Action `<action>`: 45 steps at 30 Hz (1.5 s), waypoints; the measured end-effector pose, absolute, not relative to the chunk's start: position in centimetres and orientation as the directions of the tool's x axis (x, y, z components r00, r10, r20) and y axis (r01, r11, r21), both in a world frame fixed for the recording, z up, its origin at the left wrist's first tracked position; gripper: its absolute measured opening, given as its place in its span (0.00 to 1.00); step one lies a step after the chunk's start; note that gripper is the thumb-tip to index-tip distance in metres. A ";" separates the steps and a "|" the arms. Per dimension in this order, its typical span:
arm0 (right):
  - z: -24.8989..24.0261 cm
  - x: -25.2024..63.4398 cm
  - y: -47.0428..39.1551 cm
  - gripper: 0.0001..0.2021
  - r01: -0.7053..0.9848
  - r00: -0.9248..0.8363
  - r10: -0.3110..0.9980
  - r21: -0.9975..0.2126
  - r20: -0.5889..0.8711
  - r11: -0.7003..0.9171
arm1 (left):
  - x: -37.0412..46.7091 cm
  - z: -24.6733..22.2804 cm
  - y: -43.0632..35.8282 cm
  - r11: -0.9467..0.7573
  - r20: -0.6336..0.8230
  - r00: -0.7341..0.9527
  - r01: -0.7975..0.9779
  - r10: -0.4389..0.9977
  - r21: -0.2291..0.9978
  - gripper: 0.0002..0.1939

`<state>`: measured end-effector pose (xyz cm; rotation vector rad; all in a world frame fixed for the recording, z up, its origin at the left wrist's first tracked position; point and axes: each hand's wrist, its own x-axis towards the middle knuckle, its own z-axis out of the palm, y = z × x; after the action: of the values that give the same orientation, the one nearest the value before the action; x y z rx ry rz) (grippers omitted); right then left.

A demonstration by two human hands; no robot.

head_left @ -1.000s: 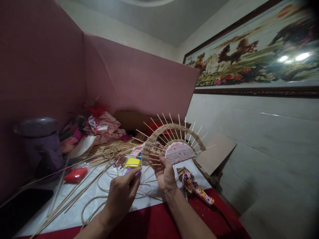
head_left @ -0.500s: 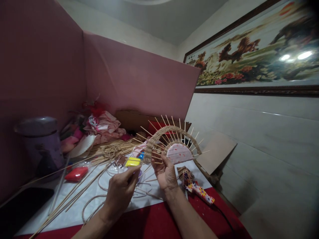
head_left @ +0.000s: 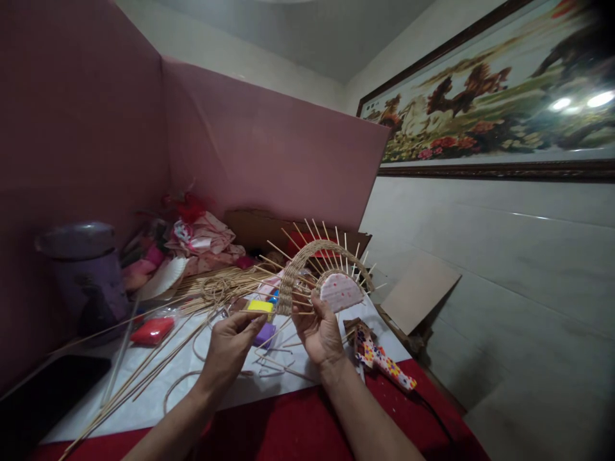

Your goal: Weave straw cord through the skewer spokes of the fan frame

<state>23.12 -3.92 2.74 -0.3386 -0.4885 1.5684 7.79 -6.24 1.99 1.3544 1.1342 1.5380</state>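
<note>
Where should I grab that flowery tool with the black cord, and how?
I'd grip the flowery tool by its slim handle, coming in from the near right. It points that way over the red cloth, away from the wider end, with the black cord trailing from its tip.

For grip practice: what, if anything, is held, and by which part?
The right hand holds the woven fan at the left end of its padded semicircle. The left hand is at a stick's tip; any pinch is unclear.
</note>
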 end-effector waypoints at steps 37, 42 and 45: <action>2.6 22.7 -4.4 0.07 -0.861 -0.202 0.976 -0.489 0.081 -0.138 | 5.3 2.2 -5.9 -0.524 0.825 -0.118 0.721 0.553 0.454 0.07; 2.7 22.8 -4.3 0.07 -0.852 -0.197 0.978 -0.504 0.065 -0.139 | 5.0 2.1 -6.1 -0.518 0.924 -0.092 0.805 0.372 0.289 0.06; 2.5 22.9 -4.1 0.08 -0.851 -0.189 0.981 -0.508 0.052 -0.137 | 4.6 2.3 -6.1 -0.521 0.951 -0.026 0.832 0.309 0.192 0.04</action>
<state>22.94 -4.05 2.54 -0.3416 -0.5036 1.7003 4.63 -6.09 2.29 2.4410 1.6014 2.1126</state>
